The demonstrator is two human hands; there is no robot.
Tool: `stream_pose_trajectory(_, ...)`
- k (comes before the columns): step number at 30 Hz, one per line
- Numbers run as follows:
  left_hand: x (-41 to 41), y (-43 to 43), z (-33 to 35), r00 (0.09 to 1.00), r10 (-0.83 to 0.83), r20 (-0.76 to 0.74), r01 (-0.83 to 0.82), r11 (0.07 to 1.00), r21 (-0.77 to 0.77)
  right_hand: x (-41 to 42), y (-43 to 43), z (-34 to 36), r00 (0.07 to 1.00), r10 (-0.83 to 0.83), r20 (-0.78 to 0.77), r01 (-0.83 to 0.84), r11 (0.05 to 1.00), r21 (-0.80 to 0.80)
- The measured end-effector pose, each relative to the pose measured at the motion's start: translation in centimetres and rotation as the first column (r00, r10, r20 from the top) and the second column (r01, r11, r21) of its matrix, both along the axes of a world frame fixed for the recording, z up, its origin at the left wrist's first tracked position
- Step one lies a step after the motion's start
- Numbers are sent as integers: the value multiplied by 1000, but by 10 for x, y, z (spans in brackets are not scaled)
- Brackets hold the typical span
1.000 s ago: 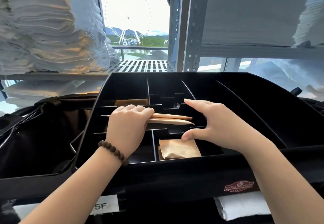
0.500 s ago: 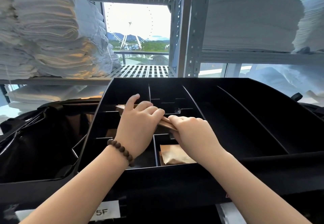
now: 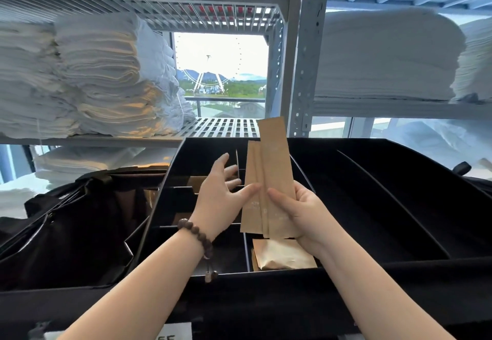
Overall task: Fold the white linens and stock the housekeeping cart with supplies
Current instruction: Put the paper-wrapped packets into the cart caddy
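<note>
A bead bracelet (image 3: 197,233) is worn on the wrist below the left grip (image 3: 218,196). The left grip is spread, with its fingers straight and apart. Only its thumb is laid against the left edge of the paper sleeves (image 3: 269,174). The sleeves, long and brown, are held upright and slightly fanned by the right grip (image 3: 300,212). The right grip is pinched on their lower part, thumb in front and fingers behind. Directly below the right grip, a brown packet (image 3: 282,256) is laid flat in the nearest compartment of the black tray (image 3: 372,206). Just beyond the left grip, a second brown item (image 3: 197,181) is partly seen in another compartment; its kind cannot be told. Left of the left grip, a black bag (image 3: 66,228) is placed beside the tray. Well beyond both grips, folded white linens (image 3: 93,73) are stacked on metal shelves (image 3: 226,127). A Ferris wheel (image 3: 210,79) is seen through the window between the stacks.
</note>
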State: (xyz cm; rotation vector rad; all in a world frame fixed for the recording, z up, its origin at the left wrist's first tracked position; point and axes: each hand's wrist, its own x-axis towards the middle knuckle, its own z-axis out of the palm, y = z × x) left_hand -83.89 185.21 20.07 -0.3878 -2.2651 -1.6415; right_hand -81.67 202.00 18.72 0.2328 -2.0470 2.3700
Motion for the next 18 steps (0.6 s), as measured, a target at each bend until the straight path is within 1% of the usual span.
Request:
stream_pose_trajectory(1,0,1,2,992,-85,89,74,990,120,0,-2,0,1000,20,0,-20,999,-36)
stream_pose_trajectory(3,-1,0,4,941,-269,207,192,924,331,0,-5,0,999,52,-15,-53,991,-120)
stream_pose_trajectory(5,0,-1,3,896,-379,230,259,868,423,1,-8,0,998,46,-38,-50,989,-137)
stream_pose_trajectory(8,2,-2,1,892,-396,219,262,846,465,2,-11,-1,996,-15,-84,9,997,-77)
stream_pose_trajectory(12,0,-4,-2,912,-354,206,234,864,446,0,-14,-2,991,-83,-108,87,996,33)
stream_pose_trajectory(18,-5,-14,-4,935,-303,185,193,871,451,-6,-19,-1,983,-131,-131,145,984,102)
